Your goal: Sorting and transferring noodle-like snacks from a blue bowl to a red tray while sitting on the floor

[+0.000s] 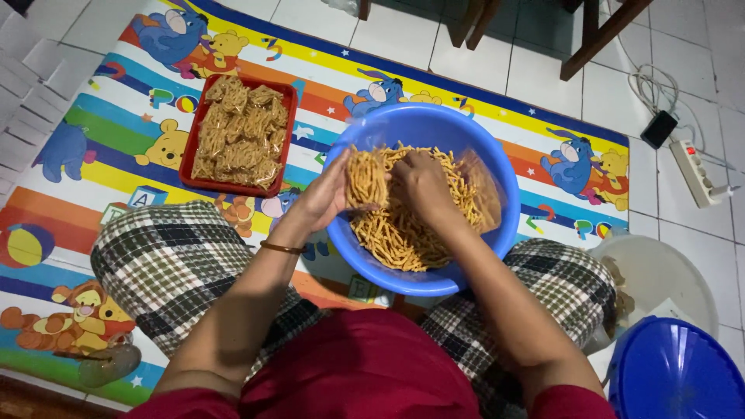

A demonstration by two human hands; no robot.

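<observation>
A blue plastic basin (pixel 434 124) sits between my knees, filled with thin orange-yellow snack sticks (pixel 396 240). My left hand (pixel 322 198) holds a small clear bag of snack sticks (pixel 366 180) upright over the basin's left side. My right hand (pixel 419 186) rests in the basin beside that bag, fingers curled against the sticks and touching the bag. A clear plastic sheet (pixel 485 190) lies over the sticks at the basin's right.
A red tray (pixel 192 140) with several filled clear packets (pixel 240 132) lies on the colourful cartoon mat (pixel 101 132) at upper left. A white bucket (pixel 660 279) and blue lid (pixel 675 372) stand at lower right. A power strip (pixel 694 171) lies on the tiles; chair legs (pixel 597 35) stand behind.
</observation>
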